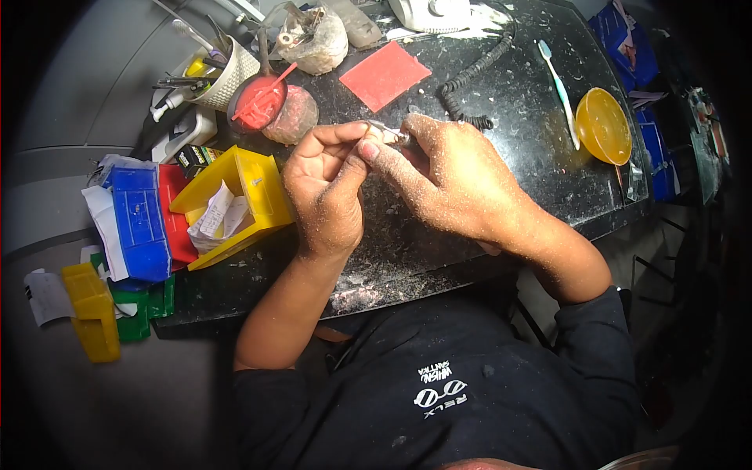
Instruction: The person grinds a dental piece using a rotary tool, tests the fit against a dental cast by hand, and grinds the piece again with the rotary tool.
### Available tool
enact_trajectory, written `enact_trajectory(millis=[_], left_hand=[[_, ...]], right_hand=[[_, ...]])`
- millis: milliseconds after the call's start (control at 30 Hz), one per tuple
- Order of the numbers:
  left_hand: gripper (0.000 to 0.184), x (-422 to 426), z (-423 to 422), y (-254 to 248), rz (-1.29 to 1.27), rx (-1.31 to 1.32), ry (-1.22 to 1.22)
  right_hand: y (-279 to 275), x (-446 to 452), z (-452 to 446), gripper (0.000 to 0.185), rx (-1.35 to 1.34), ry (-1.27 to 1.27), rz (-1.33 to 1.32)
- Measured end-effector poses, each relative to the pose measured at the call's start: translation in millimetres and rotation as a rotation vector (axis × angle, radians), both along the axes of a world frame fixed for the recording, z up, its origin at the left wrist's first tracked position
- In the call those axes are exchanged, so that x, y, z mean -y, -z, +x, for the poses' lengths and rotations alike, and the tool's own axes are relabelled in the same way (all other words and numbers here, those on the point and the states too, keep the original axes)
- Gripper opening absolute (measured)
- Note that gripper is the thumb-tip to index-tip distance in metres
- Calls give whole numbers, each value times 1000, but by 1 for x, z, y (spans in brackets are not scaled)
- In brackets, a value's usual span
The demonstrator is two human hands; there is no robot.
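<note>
Black cloth is seen nearest, in the printed shirt [462, 392], and beyond it bare forearms are stretched over the dark desk [560, 184]. Pale powder is spread over the right grip [462, 168], thickest about the thumb and knuckles. By the left grip [325, 188], a small pale piece [381, 134] is pinched between thumb and fingertips, above the desk and in front of the chest. By the right, bent close against the left, a dark tool [403, 139] is judged to be grasped, only a short end being shown. From the powder, some shaping may be judged to be done already; since the piece is held up rather than laid down, the work is best read as unfinished (how much is left cannot be told). The piece looks whitish and uneven, its outline mostly covered by fingers. To the left a yellow bin [266, 188] is filled with paper slips; farther off, a coiled black cord [474, 74] and a flat red sheet [385, 76] are laid out, and behind them a white machine [431, 14] is cut off by the frame.
</note>
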State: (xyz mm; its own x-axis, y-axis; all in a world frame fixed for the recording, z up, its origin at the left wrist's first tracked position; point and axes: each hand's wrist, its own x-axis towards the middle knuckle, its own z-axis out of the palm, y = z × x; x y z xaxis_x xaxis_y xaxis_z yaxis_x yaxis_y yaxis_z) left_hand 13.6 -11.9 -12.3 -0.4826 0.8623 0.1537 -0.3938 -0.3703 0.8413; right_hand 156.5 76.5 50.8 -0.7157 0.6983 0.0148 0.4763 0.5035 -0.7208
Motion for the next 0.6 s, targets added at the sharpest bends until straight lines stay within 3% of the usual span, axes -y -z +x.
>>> enact_trajectory(millis=[600], left_hand=[[18,0,2,-1,-27,-26,-43]], right_hand=[[-1,1,0,62,3,14,-19]])
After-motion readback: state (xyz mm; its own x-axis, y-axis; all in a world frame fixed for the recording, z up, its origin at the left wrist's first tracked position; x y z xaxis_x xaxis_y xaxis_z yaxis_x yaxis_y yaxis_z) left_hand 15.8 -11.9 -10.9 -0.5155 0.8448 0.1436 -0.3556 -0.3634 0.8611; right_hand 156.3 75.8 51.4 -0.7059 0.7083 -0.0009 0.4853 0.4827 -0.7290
